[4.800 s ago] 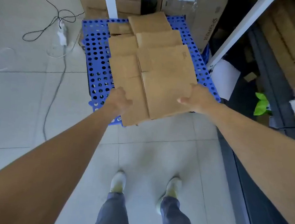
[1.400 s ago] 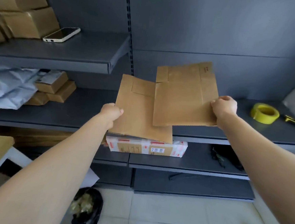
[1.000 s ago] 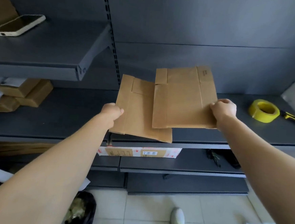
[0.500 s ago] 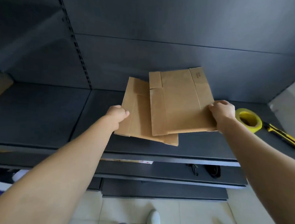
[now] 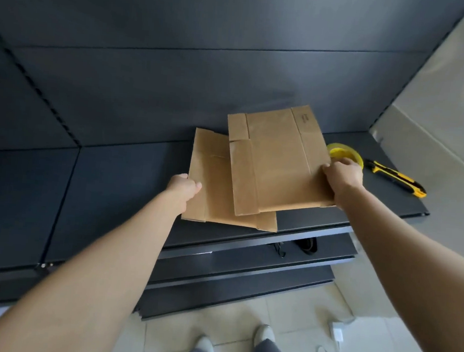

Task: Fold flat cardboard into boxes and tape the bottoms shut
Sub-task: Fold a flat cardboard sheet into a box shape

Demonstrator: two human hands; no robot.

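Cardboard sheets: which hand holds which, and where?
Left hand grips the lower sheet by its left edge; right hand the upper sheet by its right edge.

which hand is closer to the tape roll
Right. The right hand sits right in front of the tape roll, gripping cardboard; the left hand is far off to the roll's left.

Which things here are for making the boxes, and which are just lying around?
For the job:
left cardboard, held by the left hand
right cardboard, held by the right hand
tape
knife, probably for cutting tape

Just lying about:
charger on the floor
dark object, too unclear to name
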